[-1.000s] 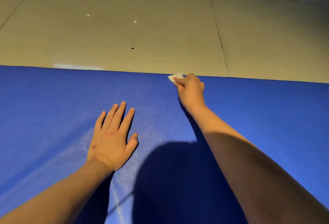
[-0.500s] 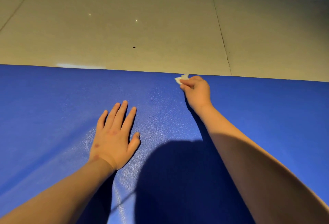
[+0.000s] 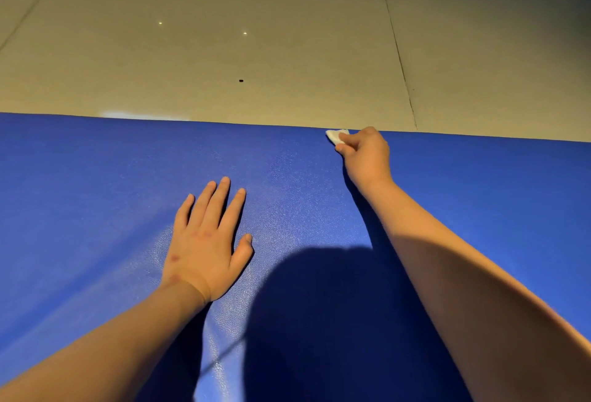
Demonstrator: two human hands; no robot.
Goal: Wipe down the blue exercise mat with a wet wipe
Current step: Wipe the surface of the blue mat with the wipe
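The right hand is pinching a small crumpled white wet wipe, seemingly against the far edge of the pebbled blue exercise mat lying on a glossy tiled floor, while the left hand is pressing flat, fingers spread, mid-mat.

The wet wipe slides right along the far edge of the blue exercise mat!
The right hand travels with it, step by step over the last second, closing in on the dark floor seam beyond the edge. The forearm swings right behind it, and the big shadow on the mat drifts a touch right too.
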